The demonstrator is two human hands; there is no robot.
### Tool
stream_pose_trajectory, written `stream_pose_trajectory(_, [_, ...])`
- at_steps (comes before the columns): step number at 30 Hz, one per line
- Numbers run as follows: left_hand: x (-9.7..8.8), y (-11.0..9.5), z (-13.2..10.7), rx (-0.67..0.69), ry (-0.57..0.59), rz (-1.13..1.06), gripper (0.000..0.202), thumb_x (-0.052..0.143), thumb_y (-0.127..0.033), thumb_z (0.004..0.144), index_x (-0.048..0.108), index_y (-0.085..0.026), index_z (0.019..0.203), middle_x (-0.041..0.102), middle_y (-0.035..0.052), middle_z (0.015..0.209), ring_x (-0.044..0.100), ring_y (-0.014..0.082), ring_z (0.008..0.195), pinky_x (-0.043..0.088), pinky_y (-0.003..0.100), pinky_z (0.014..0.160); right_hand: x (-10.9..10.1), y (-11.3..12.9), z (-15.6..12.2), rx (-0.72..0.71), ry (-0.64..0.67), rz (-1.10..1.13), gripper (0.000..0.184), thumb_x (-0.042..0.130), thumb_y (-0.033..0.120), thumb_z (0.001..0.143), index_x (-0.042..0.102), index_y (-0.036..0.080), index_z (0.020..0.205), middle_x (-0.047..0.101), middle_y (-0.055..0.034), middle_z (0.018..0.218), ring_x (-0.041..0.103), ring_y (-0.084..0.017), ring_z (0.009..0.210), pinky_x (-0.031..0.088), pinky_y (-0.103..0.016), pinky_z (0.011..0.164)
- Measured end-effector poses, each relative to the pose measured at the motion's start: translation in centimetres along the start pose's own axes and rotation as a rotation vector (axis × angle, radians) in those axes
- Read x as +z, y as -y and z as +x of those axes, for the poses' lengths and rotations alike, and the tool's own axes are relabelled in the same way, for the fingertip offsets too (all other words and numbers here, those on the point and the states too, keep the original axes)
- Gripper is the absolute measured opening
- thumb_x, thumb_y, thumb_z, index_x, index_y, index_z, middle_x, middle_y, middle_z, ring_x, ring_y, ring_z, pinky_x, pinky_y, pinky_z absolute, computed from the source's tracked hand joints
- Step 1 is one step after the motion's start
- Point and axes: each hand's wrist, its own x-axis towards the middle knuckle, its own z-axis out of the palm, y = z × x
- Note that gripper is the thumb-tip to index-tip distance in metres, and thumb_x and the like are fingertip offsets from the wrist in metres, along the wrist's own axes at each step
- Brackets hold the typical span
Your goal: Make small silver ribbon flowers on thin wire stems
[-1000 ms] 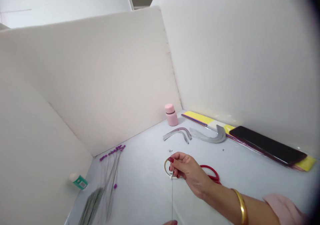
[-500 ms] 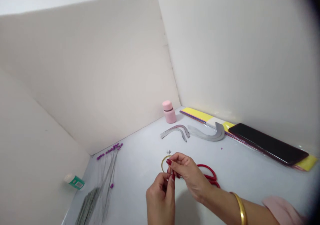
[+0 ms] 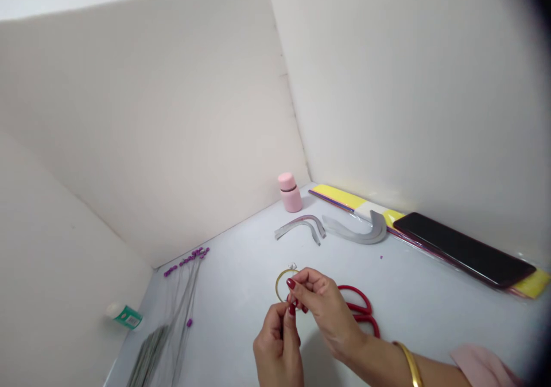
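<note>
My left hand (image 3: 279, 341) and my right hand (image 3: 325, 306) meet low in the middle of the view, fingertips nearly touching. Both are closed in a pinch; what lies between the fingers is too small and hidden to name. Just behind the fingertips, a thin gold-coloured ring (image 3: 278, 283) rests on the table, partly covered by my right hand. A small, shiny, clear-looking piece (image 3: 293, 266) is at its far edge. Red-handled scissors (image 3: 368, 306) lie beside my right hand, their blades hidden under it.
Thin grey stems (image 3: 148, 355) with purple tips (image 3: 189, 260) lie at left, near a green-and-white container (image 3: 129, 317). Behind are a pink bottle (image 3: 290, 194), curved grey strips (image 3: 307, 223) and a larger grey bundle (image 3: 365, 236). A black phone (image 3: 462, 249) rests on yellow-ended packets (image 3: 338, 194).
My hands have shifted slightly down, still pinched together. More of the gold ring and the scissor handles shows. The camera view has moved a little.
</note>
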Motion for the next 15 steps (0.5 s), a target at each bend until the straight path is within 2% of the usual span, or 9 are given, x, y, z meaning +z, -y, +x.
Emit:
stream_pose_trajectory(6, [0.25, 0.46, 0.15, -0.121, 0.019, -0.132, 0.042, 0.048, -0.056, 0.075, 0.055, -0.015, 0.068, 0.032, -0.0092, 0.042, 0.026, 0.0059, 0.034, 0.022, 0.016, 0.034, -0.04, -0.17, 0.0, 0.04, 0.011, -0.03, 0.025, 0.067, 0.034, 0.071, 0.053, 0.015, 0.063, 0.058, 0.0017, 0.054, 0.042, -0.008, 0.05, 0.032, -0.021, 0.051])
stream_pose_trajectory(11, [-0.08, 0.14, 0.25, -0.108, -0.006, -0.124, 0.043, 0.05, -0.056, 0.074, 0.055, -0.014, 0.068, 0.035, -0.009, 0.041, 0.029, 0.0051, 0.034, 0.026, 0.015, 0.034, -0.13, -0.23, -0.06, 0.094, 0.117, -0.057, 0.022, 0.065, 0.035, 0.072, 0.057, 0.014, 0.07, 0.056, 0.002, 0.061, 0.043, -0.009, 0.055, 0.031, -0.021, 0.052])
stream_pose_trajectory(15, [-0.12, -0.08, 0.45, -0.181, 0.021, -0.191, 0.046, 0.051, -0.06, 0.071, 0.054, -0.014, 0.067, 0.036, -0.0097, 0.039, 0.027, 0.0031, 0.031, 0.022, 0.013, 0.031, -0.29, -0.4, -0.23, 0.093, 0.168, -0.128, 0.029, 0.063, 0.038, 0.074, 0.055, 0.013, 0.06, 0.047, 0.0042, 0.053, 0.037, -0.008, 0.053, 0.03, -0.021, 0.051])
